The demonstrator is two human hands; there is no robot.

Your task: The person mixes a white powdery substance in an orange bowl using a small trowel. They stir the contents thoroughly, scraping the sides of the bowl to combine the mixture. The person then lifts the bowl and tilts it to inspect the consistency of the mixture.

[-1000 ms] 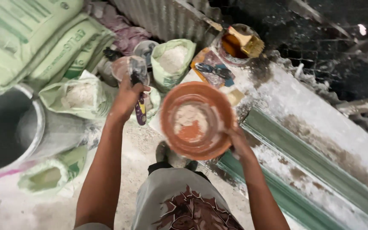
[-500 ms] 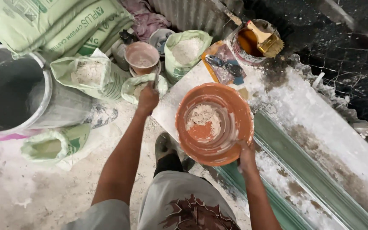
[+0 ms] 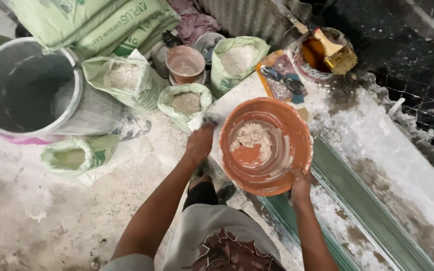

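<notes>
My right hand [image 3: 301, 186] grips the near rim of a round orange bowl [image 3: 297, 125] from below. A patch of white powder [image 3: 251, 136] lies in the bowl's bottom. My left hand [image 3: 199, 143] hovers just left of the bowl with its fingers curled, next to a small green bag of grey powder [image 3: 186, 103]. A blurred pale shape shows at its fingertips, and I cannot make out whether the hand holds it. The bowl is held above the corner of a white plaster-covered slab [image 3: 372, 135].
A large grey bucket [image 3: 26, 90] stands at the left among several green bags of powder [image 3: 124, 78]. A small orange cup [image 3: 184, 62], a trowel on a board [image 3: 283, 80] and a brush in a pot [image 3: 332, 52] lie behind. A green moulding strip [image 3: 372, 206] runs along the right.
My left hand has drawn back from the cup and bags toward the bowl. The bowl has come lower and to the right, and the view has shifted with it.
</notes>
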